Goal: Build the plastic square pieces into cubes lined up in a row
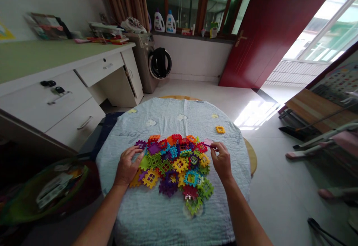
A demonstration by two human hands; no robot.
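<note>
A heap of colourful interlocking plastic building tiles [180, 165] lies on the cloth-covered round table [156, 216]. Many have toothed edges and window-like openings. At the heap's left edge rests my left hand [128, 165], fingers apart, touching the tiles near a purple one [140, 144]. My right hand [220, 160] is at the right side of the heap, thumb and fingers pinched on a thin purple tile [207, 145] seen edge-on. Away from the heap, a single yellow tile [220, 129] lies beyond my right hand.
A green basket [81, 180] with mixed items stands left of the table. Behind it are white drawers [69, 115] and a washing machine [144, 61] with its round door open. A red door [251, 33] stands at the back right; detergent bottles [170, 23] are on the windowsill.
</note>
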